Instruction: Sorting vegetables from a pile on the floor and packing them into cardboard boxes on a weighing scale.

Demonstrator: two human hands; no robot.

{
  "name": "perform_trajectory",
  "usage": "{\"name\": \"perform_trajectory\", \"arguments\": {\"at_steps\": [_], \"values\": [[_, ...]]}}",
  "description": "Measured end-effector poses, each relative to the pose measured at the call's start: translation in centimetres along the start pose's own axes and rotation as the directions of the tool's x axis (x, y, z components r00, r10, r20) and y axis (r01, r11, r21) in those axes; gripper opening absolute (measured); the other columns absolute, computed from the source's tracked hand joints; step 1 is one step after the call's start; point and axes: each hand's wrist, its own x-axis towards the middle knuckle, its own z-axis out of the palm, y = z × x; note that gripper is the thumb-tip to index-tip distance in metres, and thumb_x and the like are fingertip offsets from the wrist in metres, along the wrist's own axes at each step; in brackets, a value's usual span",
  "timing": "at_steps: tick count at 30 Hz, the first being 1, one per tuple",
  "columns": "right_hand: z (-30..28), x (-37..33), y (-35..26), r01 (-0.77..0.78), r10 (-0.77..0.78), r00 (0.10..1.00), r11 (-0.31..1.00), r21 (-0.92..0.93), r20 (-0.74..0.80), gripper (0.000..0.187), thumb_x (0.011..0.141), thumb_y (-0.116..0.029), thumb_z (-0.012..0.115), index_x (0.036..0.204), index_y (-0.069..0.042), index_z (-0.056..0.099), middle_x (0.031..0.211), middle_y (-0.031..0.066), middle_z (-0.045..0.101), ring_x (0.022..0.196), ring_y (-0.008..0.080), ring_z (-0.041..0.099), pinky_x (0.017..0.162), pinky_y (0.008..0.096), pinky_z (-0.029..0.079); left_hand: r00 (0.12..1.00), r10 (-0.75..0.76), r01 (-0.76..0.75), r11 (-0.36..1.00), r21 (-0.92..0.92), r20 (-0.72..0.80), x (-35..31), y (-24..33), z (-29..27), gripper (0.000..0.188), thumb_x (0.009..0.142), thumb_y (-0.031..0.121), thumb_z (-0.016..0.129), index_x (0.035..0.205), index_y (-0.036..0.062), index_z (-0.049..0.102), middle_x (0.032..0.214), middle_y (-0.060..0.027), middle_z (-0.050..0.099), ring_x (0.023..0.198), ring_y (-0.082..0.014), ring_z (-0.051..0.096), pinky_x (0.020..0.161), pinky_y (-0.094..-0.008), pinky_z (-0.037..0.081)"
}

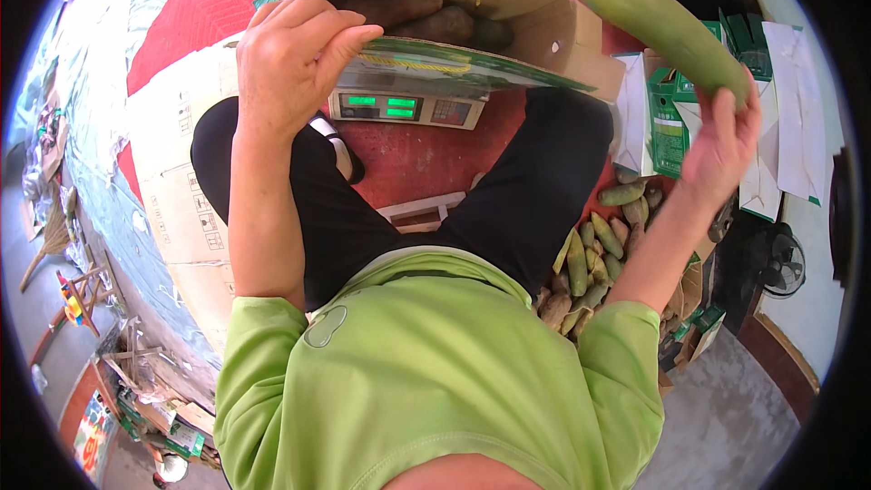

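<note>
My left hand [295,59] is closed over the near left edge of an open cardboard box [576,45] with yellow cord handles. Several soil-darkened radishes [442,25] lie inside the box. At the upper right, my right hand [721,141] grips a long green radish [667,23] by its lower end. The radish slants up and left, its far tip by the box's right side. A scale [404,109] with green lit displays shows just below the box; the box hides the rest of it.
A heap of green radishes [594,259] lies on the floor by my right leg. Folded green-and-white cartons [667,122] stand at the right, with a black fan [782,259] beyond. Flattened cardboard [177,191] covers the left side. Between my legs is a small stool [422,210].
</note>
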Motion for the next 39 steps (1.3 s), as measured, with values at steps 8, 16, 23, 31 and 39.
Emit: {"name": "perform_trajectory", "arguments": {"at_steps": [8, 16, 23, 31, 39], "values": [[4.8, -1.5, 3.7, -0.21, 0.255, 0.948, 0.951, -0.227, 0.191, 0.033, 0.089, -0.01, 0.063, 0.121, -0.001, 0.058, 0.116, 0.0087, 0.062, 0.107, 0.0135, 0.056, 0.095, 0.0262, 0.042, 0.994, -0.068, 0.069, 0.998, -0.002, 0.087, -0.2, 0.0, -0.5, 0.014, 0.08, 0.016, 0.07, 0.083, 0.0027, 0.071, 0.073, -0.0057, 0.061, 0.07, -0.0212, 0.058, 0.066, -0.0311, 0.046], [-8.3, -7.1, 9.2, -0.414, 0.361, 0.909, 0.836, -0.36, -0.207, 0.027, 0.09, -0.009, 0.062, 0.115, 0.0, 0.061, 0.111, 0.0061, 0.063, 0.102, 0.0127, 0.058, 0.092, 0.0273, 0.045, 1.0, -0.007, 0.007, 1.0, -0.022, -0.012, 0.5, 0.5, 0.9, 0.009, 0.077, 0.016, 0.071, 0.078, 0.0076, 0.071, 0.069, -0.0028, 0.059, 0.066, -0.0221, 0.058, 0.064, -0.0327, 0.046], [-16.6, -22.3, 18.8, -0.483, 0.481, 0.85, 0.549, -0.682, -0.215, 0.026, 0.077, -0.007, 0.072, 0.102, 0.0, 0.066, 0.098, 0.0135, 0.069, 0.094, 0.0212, 0.064, 0.084, 0.0329, 0.049, 0.987, -0.137, 0.14, 0.99, -0.032, 0.082, -0.5, -0.8, 0.2, 0.01, 0.086, 0.004, 0.063, 0.091, 0.001, 0.072, 0.084, -0.0086, 0.067, 0.081, -0.0192, 0.064, 0.074, -0.029, 0.048], [-20.3, -37.2, 22.5, -0.565, 0.821, 0.483, 0.025, -0.825, -0.305, 0.035, 0.077, -0.02, 0.07, 0.107, -0.003, 0.065, 0.1, 0.0182, 0.067, 0.094, 0.031, 0.065, 0.079, 0.0381, 0.05, 0.99, -0.108, 0.109, 0.994, -0.014, 0.09, 0.0, -0.7, 1.4, 0.015, 0.092, 0.007, 0.058, 0.094, -0.0011, 0.071, 0.082, -0.007, 0.066, 0.075, -0.0139, 0.061, 0.067, -0.0253, 0.047], [-26.8, -37.9, 25.1, -0.671, 0.702, 0.41, -0.202, -0.714, -0.583, 0.063, 0.069, -0.028, 0.072, 0.124, -0.001, 0.055, 0.112, 0.0274, 0.062, 0.11, 0.0359, 0.059, 0.094, 0.0394, 0.046, 0.99, -0.138, 0.137, 0.989, -0.05, -0.033, 0.2, -0.3, 2.1, 0.015, 0.092, 0.003, 0.056, 0.093, -0.0032, 0.07, 0.081, -0.0087, 0.066, 0.071, -0.0126, 0.061, 0.066, -0.0232, 0.048]]}}
